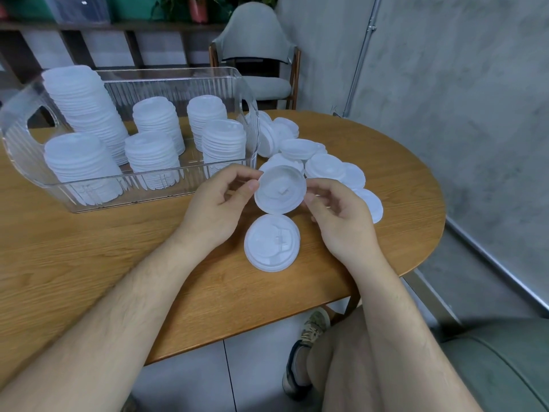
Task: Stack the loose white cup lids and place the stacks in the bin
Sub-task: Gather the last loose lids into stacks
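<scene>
On your far left the clear bin stands on the desk and already holds six stacks of white lids. The back-left stack is much the tallest and rises above the rim, and the other five sit lower. That part of the job looks done, and from the amount in the bin you seem to be well past halfway.

Moving right, your left hand has its grip closed on the left edge of a single lid, pinched between thumb and fingertips. You hold this lid in the air just in front of the bin's right end, tilted up towards you. Directly below it, nearer to you, one flat lid lies top-up on the desk, apart from the others. It looks like the base of a new stack, though nothing sits on it yet.

Your right hand meets the same lid from the other side, with its fingers curled and its grip on the right edge, so both hands share the one lid.

Behind and to the right of your hands, the loose lids lie scattered and overlapping from the bin's right wall out towards the rounded desk end. A few of them lean against the bin. These lids are still to be stacked, and that new stack is still to go into the bin.
</scene>
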Available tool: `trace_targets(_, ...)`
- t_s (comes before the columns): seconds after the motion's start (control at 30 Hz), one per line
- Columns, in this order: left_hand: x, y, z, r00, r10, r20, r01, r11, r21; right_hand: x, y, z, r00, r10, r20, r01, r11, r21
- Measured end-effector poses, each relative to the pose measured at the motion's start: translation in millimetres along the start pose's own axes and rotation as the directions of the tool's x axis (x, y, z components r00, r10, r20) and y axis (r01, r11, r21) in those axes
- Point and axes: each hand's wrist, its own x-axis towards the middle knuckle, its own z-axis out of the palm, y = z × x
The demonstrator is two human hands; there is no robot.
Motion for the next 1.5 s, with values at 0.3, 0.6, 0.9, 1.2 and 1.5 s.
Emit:
trace_targets(0.3,-24.0,6.2,-6.3,0.974,0.222,0.035,-0.224,0.974,0.039,-19.0,-15.9,-2.0,0.999,-0.01,-0.039,0.016,0.988,0.151)
trace_targets(0.6,-65.7,-6.8,-16.7,0.946,0.229,0.229,-0.261,0.958,0.121,-52.4,-6.7,0.2,0.965,-0.213,0.152,0.232,0.966,-0.115)
trace_targets(0.9,-61.9,-14.7,-14.8,0.957,0.035,0.286,-0.135,0.932,0.336,-49.3,0.4,-1.6,0.959,-0.136,0.248,0.181,0.969,-0.17)
trace_targets(1.2,-45.3,-9.7,-8.6,0.956,0.073,0.283,-0.156,0.946,0.284,-44.7,-1.9,-0.4,0.969,-0.099,0.227,0.115,0.992,-0.059)
trace_targets(1.5,-44.6,-11.0,-4.2,0.963,0.021,0.267,-0.089,0.965,0.247,-40.1,3.1,2.0,0.973,-0.083,0.217,0.121,0.978,-0.168)
